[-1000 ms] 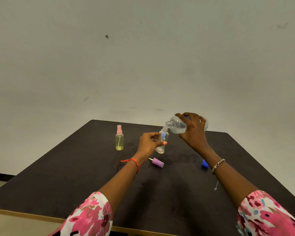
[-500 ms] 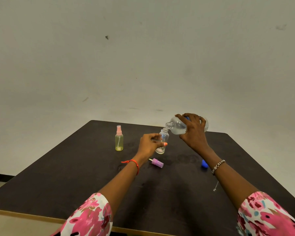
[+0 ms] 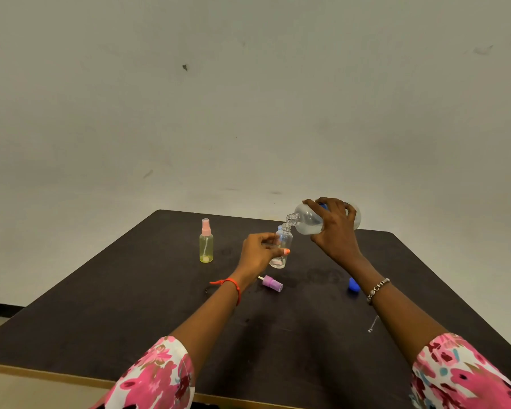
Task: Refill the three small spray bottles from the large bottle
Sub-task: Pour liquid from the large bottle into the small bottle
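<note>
**Pouring into the small clear bottle (image 3: pixel 283 246)**

Uncapped, apparently resting on the counter (image 3: pixel 130 305), clasped round its side by the left grip (image 3: pixel 260 249). Tipped almost level just above its mouth: large bottle (image 3: pixel 307 221), neck to neck, wrapped from above by the right grip (image 3: pixel 334 231). Lying near its base, viewer's side: purple spray cap (image 3: pixel 272 283). Well to its left: yellow bottle (image 3: pixel 206 246), upright, pink sprayer on. To its right, nearer the viewer: blue cap (image 3: pixel 353 284).

Judged mid-fill, with little liquid showing inside. Next: hold the mouths aligned, level off before overflow, then screw the purple spray cap on.
</note>
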### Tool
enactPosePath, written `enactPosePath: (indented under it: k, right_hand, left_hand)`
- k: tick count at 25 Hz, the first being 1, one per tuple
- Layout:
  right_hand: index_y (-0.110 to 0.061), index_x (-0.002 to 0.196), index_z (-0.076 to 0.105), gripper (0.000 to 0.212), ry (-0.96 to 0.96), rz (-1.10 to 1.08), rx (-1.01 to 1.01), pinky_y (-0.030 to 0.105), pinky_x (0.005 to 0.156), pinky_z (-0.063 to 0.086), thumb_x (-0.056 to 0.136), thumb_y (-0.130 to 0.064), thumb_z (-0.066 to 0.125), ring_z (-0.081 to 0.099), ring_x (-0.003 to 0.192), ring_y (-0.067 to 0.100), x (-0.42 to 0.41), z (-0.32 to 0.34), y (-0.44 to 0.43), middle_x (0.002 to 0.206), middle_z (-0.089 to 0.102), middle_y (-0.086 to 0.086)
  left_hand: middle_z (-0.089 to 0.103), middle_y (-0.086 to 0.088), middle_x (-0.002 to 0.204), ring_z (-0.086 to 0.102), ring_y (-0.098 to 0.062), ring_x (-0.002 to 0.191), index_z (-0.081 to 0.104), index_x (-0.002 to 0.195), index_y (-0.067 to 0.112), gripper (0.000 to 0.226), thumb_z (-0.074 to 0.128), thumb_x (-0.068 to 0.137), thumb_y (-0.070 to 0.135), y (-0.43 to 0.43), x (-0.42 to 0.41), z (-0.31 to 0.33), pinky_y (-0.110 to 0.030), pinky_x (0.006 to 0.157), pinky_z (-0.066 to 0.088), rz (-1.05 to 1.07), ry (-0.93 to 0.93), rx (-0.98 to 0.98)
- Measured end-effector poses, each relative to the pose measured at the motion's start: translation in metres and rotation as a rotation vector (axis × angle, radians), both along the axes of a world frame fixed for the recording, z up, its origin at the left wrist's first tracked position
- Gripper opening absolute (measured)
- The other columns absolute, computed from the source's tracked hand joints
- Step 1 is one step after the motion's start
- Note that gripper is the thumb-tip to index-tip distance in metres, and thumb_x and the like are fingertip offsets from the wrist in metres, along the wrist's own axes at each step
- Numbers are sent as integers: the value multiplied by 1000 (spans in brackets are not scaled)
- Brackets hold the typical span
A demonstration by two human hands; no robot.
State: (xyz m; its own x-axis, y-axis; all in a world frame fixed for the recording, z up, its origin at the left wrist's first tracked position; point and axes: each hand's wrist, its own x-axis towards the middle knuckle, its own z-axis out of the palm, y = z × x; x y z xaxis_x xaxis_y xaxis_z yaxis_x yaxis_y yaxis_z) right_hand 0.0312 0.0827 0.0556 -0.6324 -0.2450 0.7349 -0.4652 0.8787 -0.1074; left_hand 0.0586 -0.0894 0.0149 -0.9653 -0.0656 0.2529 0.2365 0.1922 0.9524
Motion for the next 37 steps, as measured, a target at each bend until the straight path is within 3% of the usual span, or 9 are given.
enactPosePath:
  k: [14,22,30,37]
  right_hand:
    - [-17,125,52,61,-18,10,3,46,104,18,68,-7,71,43,122,33,4,1,-1,125,53,16]
    - [-17,125,53,60,-12,14,8,47,103,19,68,-7,71,44,121,33,6,2,-1,124,54,16]
    - [-16,124,53,58,-11,14,13,49,103,21,69,-7,71,45,120,35,6,2,1,123,54,17]
    - [-16,124,54,59,-10,11,12,49,104,20,69,-7,71,46,120,34,6,1,2,123,55,17]
  left_hand:
    - [67,-18,108,65,-25,99,61,113,0,49,77,67,5,-2,1,0,-36,91,52,1,-10,1]
    - [67,-15,108,63,-15,90,61,114,2,48,77,68,7,-1,3,0,-24,81,51,0,-2,-20]
    - [66,-17,112,64,-23,100,58,117,0,51,76,69,6,1,3,0,-29,89,51,0,-13,-11]
    - [65,-17,114,63,-22,101,57,118,0,53,75,69,7,3,4,0,-24,85,49,7,-27,-20]
